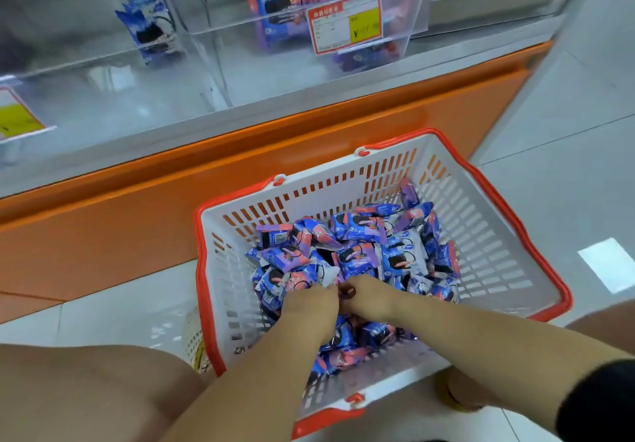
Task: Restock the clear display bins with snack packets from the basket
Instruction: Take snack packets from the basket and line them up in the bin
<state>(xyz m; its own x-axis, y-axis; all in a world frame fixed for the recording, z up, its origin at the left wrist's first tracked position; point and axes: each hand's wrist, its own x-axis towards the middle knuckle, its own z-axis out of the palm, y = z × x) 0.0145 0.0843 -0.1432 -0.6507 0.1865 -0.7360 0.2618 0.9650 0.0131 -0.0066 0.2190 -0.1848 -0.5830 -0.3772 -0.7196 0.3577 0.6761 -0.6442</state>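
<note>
My two hands meet knuckle to knuckle low in the middle of the white basket (488,256) with its red rim, which stands on the pale tiled floor (567,132). My left hand (309,304) has its fingers bent down into the heap of snack packets (360,245), curled round the ones under it, and a white packet edge pokes out just past its knuckles at 1 o'clock. My right hand (369,299) lies touching it at 3 o'clock, thumb turned in toward the left, dark polish on the nail, fingers tucked under and closed on packets too; how many either hand has, I cannot tell, since the fingertips are buried. The blue, purple and pink packets are heaped mostly at 12 o'clock of my hands, spreading round to 10 and 2, with a thinner scatter under my wrists at 6 o'clock toward the near wall of the basket. Beyond the basket at 12 o'clock runs the orange base (240,173) of the display, and above it the clear display bins: the middle bin (405,32) holds like packets behind a red and yellow price tag (345,20), and the left bin (86,73) at 10 o'clock has a few blue packs (147,25) standing in it. My bare knee (86,390) sits at 8 o'clock.
</note>
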